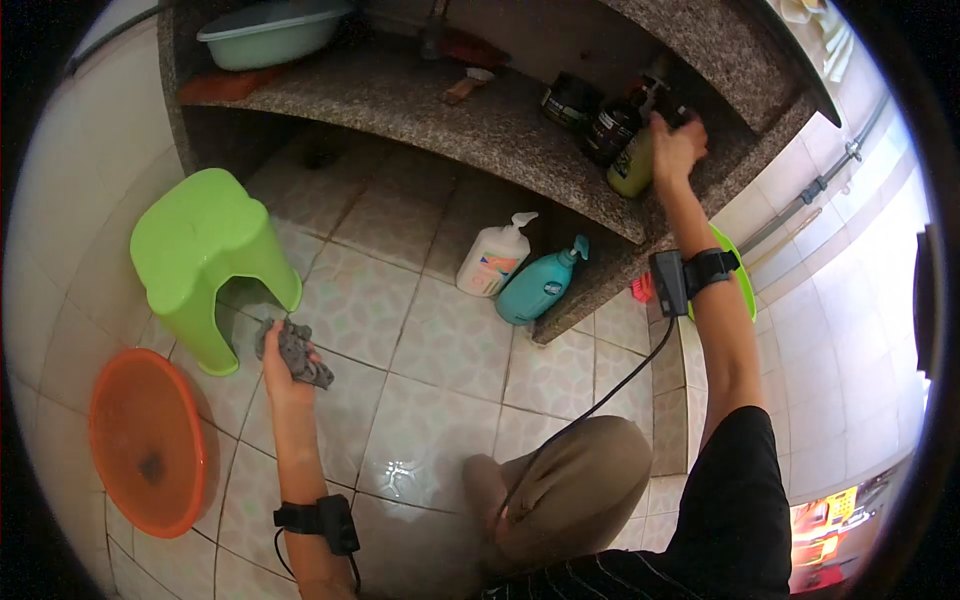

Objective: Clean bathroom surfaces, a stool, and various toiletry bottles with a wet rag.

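Note:
My left hand (284, 362) is closed round a crumpled grey cloth (298, 350), held above the tiled floor by the green stool. On the right, my right hand (680, 152) reaches to the stone shelf and grips a yellow-green bottle (629, 170); part of the bottle is hidden by the hand. Just left of it stand a dark pump bottle (611, 130) and a black jar (571, 100). Below the shelf, on the floor, are a white pump bottle (494, 258) and a teal pump bottle (538, 287), side by side.
A green plastic stool (195, 235) stands at the left, with an orange basin (196, 440) nearer to me. A pale basin (270, 38) sits on the shelf's far left. The stone shelf edge (430, 125) and its right support (585, 290) border the reach. A pipe (815, 190) runs along the right wall.

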Motion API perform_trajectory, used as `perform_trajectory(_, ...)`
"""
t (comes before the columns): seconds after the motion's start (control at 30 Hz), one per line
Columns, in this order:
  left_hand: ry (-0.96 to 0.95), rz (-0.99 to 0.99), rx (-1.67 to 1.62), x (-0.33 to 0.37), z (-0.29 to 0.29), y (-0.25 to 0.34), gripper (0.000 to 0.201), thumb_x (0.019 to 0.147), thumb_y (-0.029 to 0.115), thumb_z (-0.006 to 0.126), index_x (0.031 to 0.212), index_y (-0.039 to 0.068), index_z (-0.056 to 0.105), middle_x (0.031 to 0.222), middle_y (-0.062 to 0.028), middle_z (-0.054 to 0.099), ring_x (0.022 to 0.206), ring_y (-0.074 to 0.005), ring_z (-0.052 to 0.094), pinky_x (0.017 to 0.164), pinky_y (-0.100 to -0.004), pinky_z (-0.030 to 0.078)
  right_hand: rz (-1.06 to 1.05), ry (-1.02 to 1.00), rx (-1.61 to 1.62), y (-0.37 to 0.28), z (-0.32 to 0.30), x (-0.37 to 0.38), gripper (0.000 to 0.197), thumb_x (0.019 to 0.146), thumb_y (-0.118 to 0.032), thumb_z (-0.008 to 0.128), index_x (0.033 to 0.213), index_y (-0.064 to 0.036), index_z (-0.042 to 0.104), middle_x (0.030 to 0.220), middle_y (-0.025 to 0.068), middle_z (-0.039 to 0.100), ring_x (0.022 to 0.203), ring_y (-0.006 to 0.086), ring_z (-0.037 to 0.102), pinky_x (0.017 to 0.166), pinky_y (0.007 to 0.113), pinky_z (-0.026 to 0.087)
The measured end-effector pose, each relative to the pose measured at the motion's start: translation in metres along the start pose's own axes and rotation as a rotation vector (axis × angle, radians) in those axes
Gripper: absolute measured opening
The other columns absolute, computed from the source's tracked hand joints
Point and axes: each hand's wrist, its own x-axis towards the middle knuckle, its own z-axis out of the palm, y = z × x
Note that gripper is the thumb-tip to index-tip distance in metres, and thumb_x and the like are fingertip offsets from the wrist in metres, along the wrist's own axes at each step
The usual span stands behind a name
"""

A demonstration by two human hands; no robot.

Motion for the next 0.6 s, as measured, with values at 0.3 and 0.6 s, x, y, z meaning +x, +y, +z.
perform_trajectory(0.3,-0.023,-0.104,0.097,-0.007,0.007,-0.026,0.033,0.084,0.045,0.055,0.087,0.012,0.055,0.080,-0.0058,0.061,0.062,-0.0187,0.056,0.052,-0.0321,0.047,0.517,-0.325,0.194,0.057,0.046,0.029,0.097,0.058,-0.043,0.080,0.126,0.0047,0.031,0.121,0.0236,0.047,0.111,0.0345,0.049,0.092,0.041,0.041)
perform_trajectory(0.6,-0.054,0.100,0.290,-0.038,0.048,-0.018,0.038,0.085,0.044,0.052,0.104,0.011,0.052,0.088,-0.0046,0.058,0.077,-0.0144,0.057,0.057,-0.0296,0.046,0.119,-0.427,0.392,-0.022,-0.023,-0.028,0.076,0.060,-0.036,0.078,0.115,-0.0026,0.039,0.101,0.0175,0.059,0.091,0.0269,0.060,0.079,0.036,0.048)
